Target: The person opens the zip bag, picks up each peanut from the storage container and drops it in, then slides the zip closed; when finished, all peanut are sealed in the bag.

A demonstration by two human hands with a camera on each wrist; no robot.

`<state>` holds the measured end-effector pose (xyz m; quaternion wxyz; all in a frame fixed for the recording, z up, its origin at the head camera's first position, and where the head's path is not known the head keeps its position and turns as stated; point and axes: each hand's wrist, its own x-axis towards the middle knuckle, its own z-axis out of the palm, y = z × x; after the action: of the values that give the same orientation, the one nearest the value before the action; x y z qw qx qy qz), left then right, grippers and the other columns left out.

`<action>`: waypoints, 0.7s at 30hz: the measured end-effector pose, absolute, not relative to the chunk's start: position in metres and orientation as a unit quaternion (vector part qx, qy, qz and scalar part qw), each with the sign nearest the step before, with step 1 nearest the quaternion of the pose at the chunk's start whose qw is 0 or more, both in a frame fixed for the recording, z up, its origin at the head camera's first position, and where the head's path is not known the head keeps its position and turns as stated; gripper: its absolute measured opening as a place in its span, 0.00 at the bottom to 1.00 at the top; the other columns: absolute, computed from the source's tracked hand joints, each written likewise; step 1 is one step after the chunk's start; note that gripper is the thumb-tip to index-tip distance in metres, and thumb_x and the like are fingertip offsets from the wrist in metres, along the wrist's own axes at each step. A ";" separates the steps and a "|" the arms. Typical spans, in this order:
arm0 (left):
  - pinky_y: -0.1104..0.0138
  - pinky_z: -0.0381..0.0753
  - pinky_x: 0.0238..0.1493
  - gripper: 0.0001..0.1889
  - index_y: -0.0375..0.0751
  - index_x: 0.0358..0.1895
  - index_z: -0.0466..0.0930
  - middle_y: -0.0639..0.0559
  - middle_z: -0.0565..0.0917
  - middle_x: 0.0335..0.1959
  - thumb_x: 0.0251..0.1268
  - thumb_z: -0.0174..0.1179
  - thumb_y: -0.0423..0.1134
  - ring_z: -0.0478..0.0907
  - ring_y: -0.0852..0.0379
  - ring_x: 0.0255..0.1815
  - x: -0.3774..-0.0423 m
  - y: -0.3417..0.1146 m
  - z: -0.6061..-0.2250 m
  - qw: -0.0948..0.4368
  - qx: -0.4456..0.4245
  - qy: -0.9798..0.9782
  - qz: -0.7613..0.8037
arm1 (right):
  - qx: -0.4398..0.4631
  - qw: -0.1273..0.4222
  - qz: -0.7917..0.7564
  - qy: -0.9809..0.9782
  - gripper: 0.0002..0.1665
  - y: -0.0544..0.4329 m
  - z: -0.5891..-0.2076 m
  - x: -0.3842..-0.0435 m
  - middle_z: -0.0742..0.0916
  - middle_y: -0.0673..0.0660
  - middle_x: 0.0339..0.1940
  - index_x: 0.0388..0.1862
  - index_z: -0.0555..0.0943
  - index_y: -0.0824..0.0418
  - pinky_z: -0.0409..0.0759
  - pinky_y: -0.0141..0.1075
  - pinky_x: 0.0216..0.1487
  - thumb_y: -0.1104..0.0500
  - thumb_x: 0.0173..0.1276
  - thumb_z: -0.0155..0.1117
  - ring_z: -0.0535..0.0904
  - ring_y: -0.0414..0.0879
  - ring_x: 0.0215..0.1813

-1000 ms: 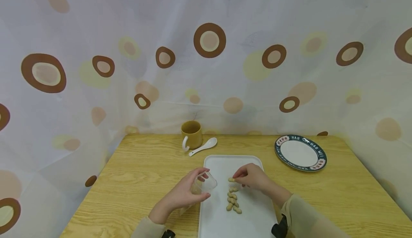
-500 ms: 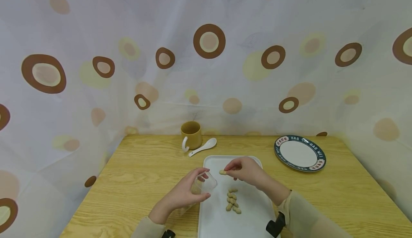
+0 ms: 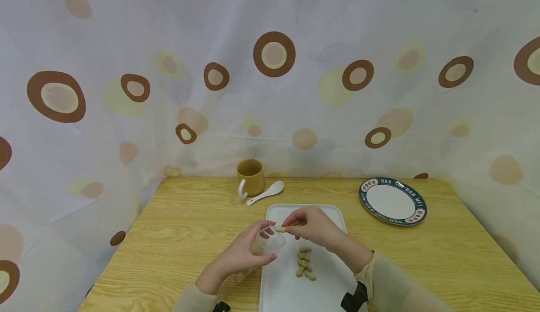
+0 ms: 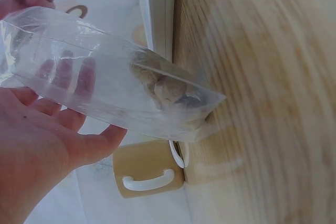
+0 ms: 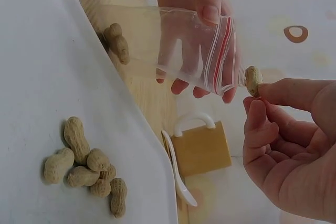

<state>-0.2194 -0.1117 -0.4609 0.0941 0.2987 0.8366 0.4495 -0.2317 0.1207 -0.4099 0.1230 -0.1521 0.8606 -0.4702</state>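
My left hand holds a clear zip bag by its upper part, its fingers and thumb around the mouth. The bag hangs tilted, with a few peanuts in its bottom corner. Between thumb and fingertips, my right hand pinches a single peanut. That peanut is right at the bag's mouth, just outside the red-striped zip edge in the right wrist view. On the white tray, several unshelled peanuts lie in a small pile below the right hand.
Behind the tray stands a yellow mug with a white handle, and a white spoon lies beside it. A plate with a dark patterned rim lies at the back right. A patterned curtain closes off the wooden table's back.
My right hand has lifted the peanut from above the tray and moved left with it to the bag's mouth. My left hand and the bag have stayed nearly still.
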 end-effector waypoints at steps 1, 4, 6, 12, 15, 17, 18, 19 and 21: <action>0.53 0.74 0.59 0.35 0.40 0.71 0.63 0.43 0.77 0.59 0.63 0.66 0.44 0.75 0.47 0.59 -0.219 -0.112 -0.461 0.095 0.297 0.836 0.450 | -0.155 0.125 -0.472 0.859 0.07 0.120 -0.409 -0.231 0.87 0.55 0.31 0.40 0.87 0.61 0.78 0.36 0.33 0.60 0.66 0.67 0.78 0.43 0.28; 0.51 0.74 0.59 0.35 0.42 0.71 0.63 0.47 0.76 0.58 0.62 0.67 0.43 0.75 0.48 0.60 -0.219 -0.111 -0.460 0.096 0.294 0.837 0.451 | -0.163 0.128 -0.476 0.855 0.07 0.117 -0.408 -0.229 0.87 0.58 0.32 0.40 0.87 0.62 0.78 0.36 0.33 0.61 0.66 0.67 0.78 0.43 0.28; 0.51 0.74 0.60 0.35 0.43 0.71 0.63 0.50 0.76 0.59 0.62 0.67 0.44 0.75 0.49 0.60 -0.219 -0.112 -0.461 0.094 0.292 0.839 0.450 | -0.167 0.129 -0.478 0.853 0.07 0.115 -0.407 -0.228 0.87 0.59 0.33 0.40 0.87 0.62 0.77 0.36 0.32 0.61 0.66 0.68 0.78 0.43 0.27; 0.53 0.74 0.59 0.35 0.44 0.71 0.63 0.49 0.75 0.63 0.62 0.67 0.45 0.74 0.49 0.60 -0.219 -0.111 -0.463 0.094 0.295 0.838 0.450 | -0.178 0.134 -0.484 0.846 0.08 0.111 -0.406 -0.226 0.88 0.58 0.32 0.42 0.87 0.63 0.77 0.35 0.31 0.62 0.66 0.67 0.78 0.43 0.27; 0.53 0.74 0.59 0.35 0.42 0.71 0.63 0.48 0.77 0.60 0.62 0.66 0.45 0.75 0.49 0.59 -0.220 -0.111 -0.463 0.094 0.298 0.836 0.451 | -0.179 0.135 -0.481 0.847 0.08 0.113 -0.407 -0.226 0.88 0.55 0.32 0.43 0.87 0.63 0.77 0.35 0.31 0.62 0.67 0.67 0.78 0.42 0.28; 0.54 0.74 0.59 0.36 0.40 0.71 0.63 0.47 0.77 0.59 0.62 0.66 0.44 0.75 0.49 0.59 -0.220 -0.111 -0.463 0.092 0.298 0.837 0.450 | -0.176 0.134 -0.478 0.850 0.08 0.115 -0.408 -0.226 0.88 0.54 0.32 0.43 0.86 0.62 0.78 0.35 0.32 0.62 0.67 0.67 0.78 0.41 0.28; 0.54 0.74 0.59 0.36 0.40 0.71 0.63 0.46 0.77 0.59 0.62 0.66 0.44 0.75 0.49 0.59 -0.220 -0.112 -0.463 0.090 0.299 0.838 0.448 | -0.174 0.133 -0.477 0.851 0.08 0.116 -0.408 -0.226 0.87 0.53 0.31 0.43 0.86 0.62 0.78 0.35 0.32 0.62 0.67 0.67 0.78 0.41 0.28; 0.54 0.75 0.59 0.36 0.40 0.71 0.63 0.46 0.77 0.59 0.62 0.67 0.44 0.75 0.49 0.59 -0.220 -0.112 -0.464 0.089 0.298 0.839 0.447 | -0.172 0.131 -0.475 0.853 0.09 0.118 -0.409 -0.227 0.87 0.53 0.31 0.43 0.86 0.63 0.78 0.35 0.32 0.62 0.67 0.67 0.78 0.41 0.28; 0.55 0.75 0.59 0.36 0.40 0.71 0.63 0.45 0.78 0.58 0.62 0.67 0.43 0.75 0.49 0.58 -0.221 -0.113 -0.464 0.085 0.299 0.841 0.443 | -0.166 0.128 -0.472 0.856 0.09 0.121 -0.411 -0.228 0.87 0.52 0.31 0.44 0.86 0.62 0.78 0.35 0.33 0.62 0.67 0.66 0.79 0.42 0.28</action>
<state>-0.2207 -0.1126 -0.4639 0.0846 0.2986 0.8413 0.4426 -0.2280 0.1206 -0.4105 0.1285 -0.1658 0.8563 -0.4719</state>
